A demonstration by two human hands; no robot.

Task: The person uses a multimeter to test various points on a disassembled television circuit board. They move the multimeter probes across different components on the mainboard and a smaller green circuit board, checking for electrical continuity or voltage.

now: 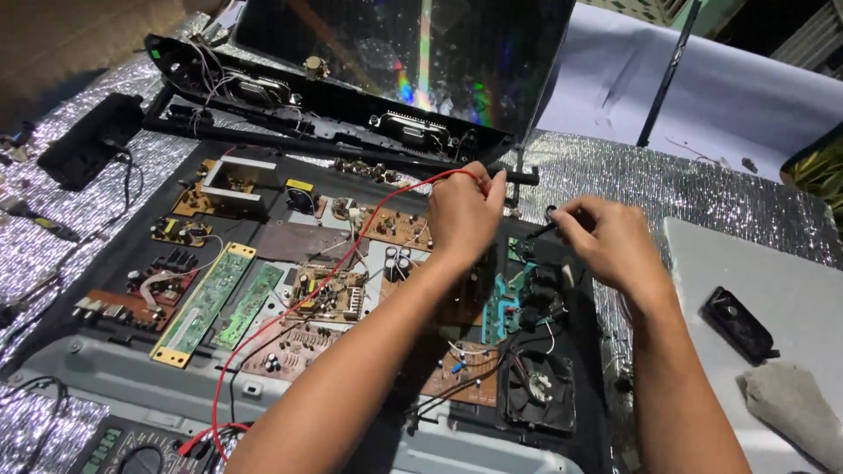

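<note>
A red lead (290,320) runs from the meter (132,452) up across the boards (325,294) to the left hand (465,215), grip pinched on it. The right hand (610,241) pinches a black probe (546,226) over the open chassis (105,369) on the foil-covered bench (720,189).

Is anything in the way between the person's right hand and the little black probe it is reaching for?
Nothing visible does. The right hand already pinches the black probe at its fingertips. The left hand likewise holds the red probe lead directly, above the open chassis of circuit boards.
</note>
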